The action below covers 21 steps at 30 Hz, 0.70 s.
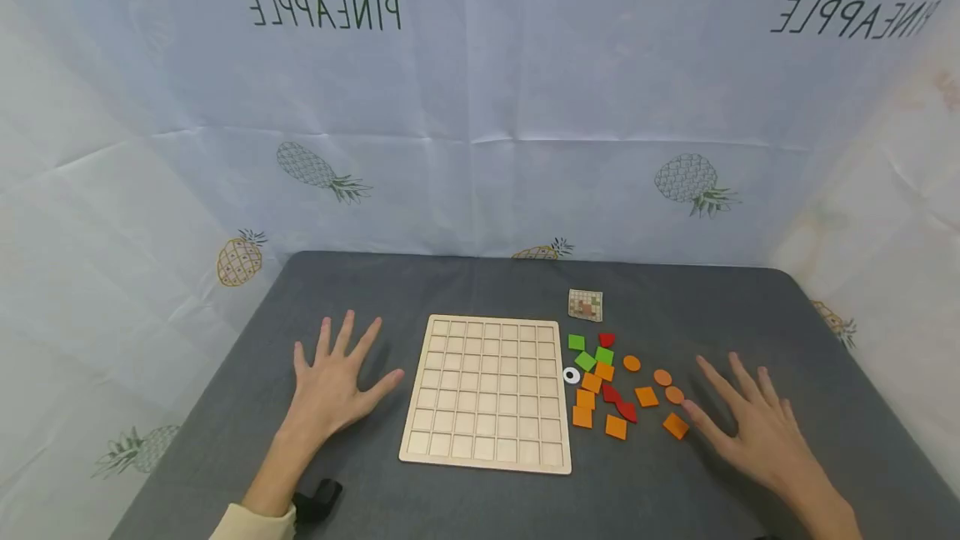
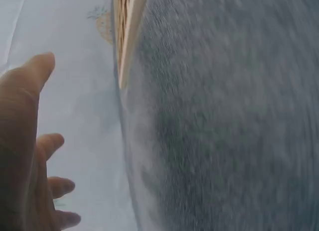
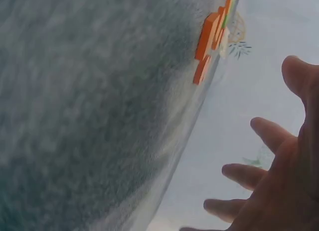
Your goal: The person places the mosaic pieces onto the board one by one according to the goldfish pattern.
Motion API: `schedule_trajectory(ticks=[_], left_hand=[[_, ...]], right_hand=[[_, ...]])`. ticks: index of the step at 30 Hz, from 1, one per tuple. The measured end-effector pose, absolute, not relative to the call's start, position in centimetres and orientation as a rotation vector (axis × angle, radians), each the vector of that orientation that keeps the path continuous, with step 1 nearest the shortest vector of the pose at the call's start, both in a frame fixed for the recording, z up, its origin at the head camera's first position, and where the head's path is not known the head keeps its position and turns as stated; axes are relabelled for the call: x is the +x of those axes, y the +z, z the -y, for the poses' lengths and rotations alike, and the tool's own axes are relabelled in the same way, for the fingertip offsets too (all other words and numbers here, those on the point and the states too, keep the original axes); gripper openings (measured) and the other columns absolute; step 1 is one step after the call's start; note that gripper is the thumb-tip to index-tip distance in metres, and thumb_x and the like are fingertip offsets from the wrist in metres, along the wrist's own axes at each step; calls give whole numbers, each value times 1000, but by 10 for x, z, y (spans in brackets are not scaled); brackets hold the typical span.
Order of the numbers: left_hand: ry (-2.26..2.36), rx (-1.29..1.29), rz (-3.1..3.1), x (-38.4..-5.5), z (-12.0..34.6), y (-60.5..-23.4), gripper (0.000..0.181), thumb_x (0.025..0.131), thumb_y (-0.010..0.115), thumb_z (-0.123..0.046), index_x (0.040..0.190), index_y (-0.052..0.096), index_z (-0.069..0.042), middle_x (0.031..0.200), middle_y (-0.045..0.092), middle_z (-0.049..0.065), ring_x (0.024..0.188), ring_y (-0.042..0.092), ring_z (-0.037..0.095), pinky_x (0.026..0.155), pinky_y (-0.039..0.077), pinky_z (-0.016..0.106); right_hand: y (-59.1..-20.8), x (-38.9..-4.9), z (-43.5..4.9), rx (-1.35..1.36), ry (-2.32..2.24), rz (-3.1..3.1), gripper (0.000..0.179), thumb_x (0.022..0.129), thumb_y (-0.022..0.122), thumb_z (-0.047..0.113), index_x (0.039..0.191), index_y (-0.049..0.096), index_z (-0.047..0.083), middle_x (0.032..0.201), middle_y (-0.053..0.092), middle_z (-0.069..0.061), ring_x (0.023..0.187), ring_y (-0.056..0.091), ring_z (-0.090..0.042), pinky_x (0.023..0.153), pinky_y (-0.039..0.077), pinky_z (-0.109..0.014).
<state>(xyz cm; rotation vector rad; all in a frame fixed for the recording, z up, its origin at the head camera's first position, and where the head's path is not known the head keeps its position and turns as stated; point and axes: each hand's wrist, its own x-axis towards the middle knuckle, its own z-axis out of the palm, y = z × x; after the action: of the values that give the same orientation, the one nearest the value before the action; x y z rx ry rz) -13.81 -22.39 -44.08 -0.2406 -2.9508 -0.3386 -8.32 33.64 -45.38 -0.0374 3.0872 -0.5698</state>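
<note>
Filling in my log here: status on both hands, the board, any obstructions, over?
Left hand spread, empty. Right hand spread, empty. Grid board between them, no pieces on it. Loose pieces lie between board and right hand.

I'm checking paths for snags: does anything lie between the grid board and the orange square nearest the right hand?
Yes: another orange square lies between the nearest square and the grid board. Nothing visible stands between that nearest square and the right hand.

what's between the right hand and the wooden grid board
In the head view, orange squares, orange discs, red pieces, green squares and a white ring lie on the table.
</note>
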Motion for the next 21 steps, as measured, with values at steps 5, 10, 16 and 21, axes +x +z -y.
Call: schedule_trajectory(ticks=[5,10,16,21], left_hand=[[-483,-235,2960,-137,216,-444,96,95,69,-66,171,36,-17,177,30,27,160,28,62,115,21,93],[-622,-237,3000,-133,207,-450,105,94,70,-68,174,28,-14,178,28,25,161,27,60,116,20,92],[-727,-283,3134,-125,197,-455,118,90,72,-75,176,16,-16,181,20,22,165,22,56,119,17,91],[-827,-327,3177,-121,190,-460,124,87,74,-74,177,11,-18,182,16,22,167,17,55,123,11,88]], right_hand=[[-458,-82,-330,-163,-812,-3149,74,104,73,38,165,44,8,165,33,-45,147,29,-75,100,27,-92],[-459,-83,-321,-279,-996,-3181,64,98,81,23,153,57,1,157,45,-44,137,43,-70,96,34,-85],[-455,-82,-314,-331,-1055,-3159,60,93,86,18,147,64,2,149,55,-34,128,55,-58,84,54,-74],[-455,-81,-312,-330,-1002,-3155,65,87,92,20,146,67,6,141,61,-26,122,61,-48,76,60,-48]])
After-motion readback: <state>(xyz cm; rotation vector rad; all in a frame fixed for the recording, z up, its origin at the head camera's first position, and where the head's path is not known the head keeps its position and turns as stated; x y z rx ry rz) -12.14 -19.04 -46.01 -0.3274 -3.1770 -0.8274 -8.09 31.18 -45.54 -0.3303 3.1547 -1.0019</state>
